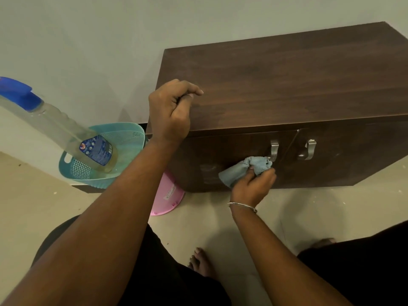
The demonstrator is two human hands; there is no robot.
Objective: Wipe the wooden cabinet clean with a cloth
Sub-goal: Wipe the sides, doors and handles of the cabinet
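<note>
A low dark wooden cabinet [287, 80] stands against the wall, with two doors and two metal handles. My right hand [254, 184] grips a bunched light blue cloth [245, 168] and presses it against the left door, just below the left handle [274, 150]. My left hand [171, 111] rests on the front left corner of the cabinet top, fingers loosely curled with nothing in them.
A teal plastic basket [130, 138] sits on the floor left of the cabinet, holding a tilted spray bottle [66, 131] with a blue head. A pink plastic basket [169, 195] lies by the cabinet's lower left corner. My bare feet [199, 261] are on the tiled floor.
</note>
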